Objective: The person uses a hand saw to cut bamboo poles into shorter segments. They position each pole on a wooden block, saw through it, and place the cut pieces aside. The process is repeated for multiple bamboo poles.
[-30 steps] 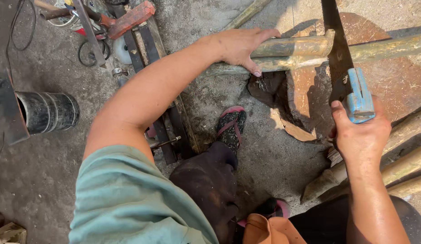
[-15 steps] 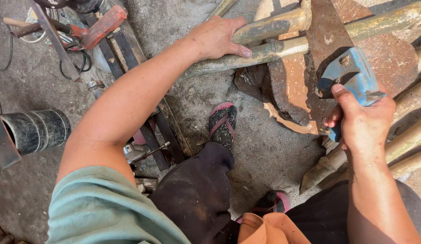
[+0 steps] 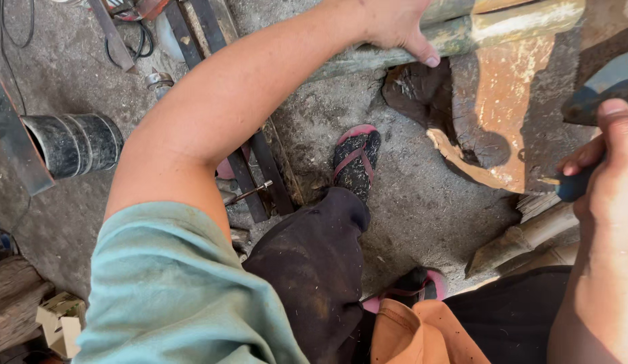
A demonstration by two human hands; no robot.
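- The sleeve [image 3: 172, 290] is pale teal.
- Right of the sleeve, the trouser leg [image 3: 314, 269] is dark brown-black, dusty.
- Above the trouser leg, the sandal [image 3: 356, 160] is black with pink straps and rim.
- Below it, cloth [image 3: 422, 334] is orange.
- Left of the sleeve, the ribbed pipe [image 3: 74, 143] is black.
- The tool handle [image 3: 574, 185], far right, is blue.

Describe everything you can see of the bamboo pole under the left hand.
The greenish-yellow bamboo pole lies nearly level across the top of the view, resting over the rusty, reddish-brown metal slab. Its skin looks weathered, dull green with paler yellow patches and grey scuffs, and a ringed node shows near the right. The left hand presses down on it from above, fingers curled over its near side. Both ends run out of view. A second, similar pole seems to lie right beside it.
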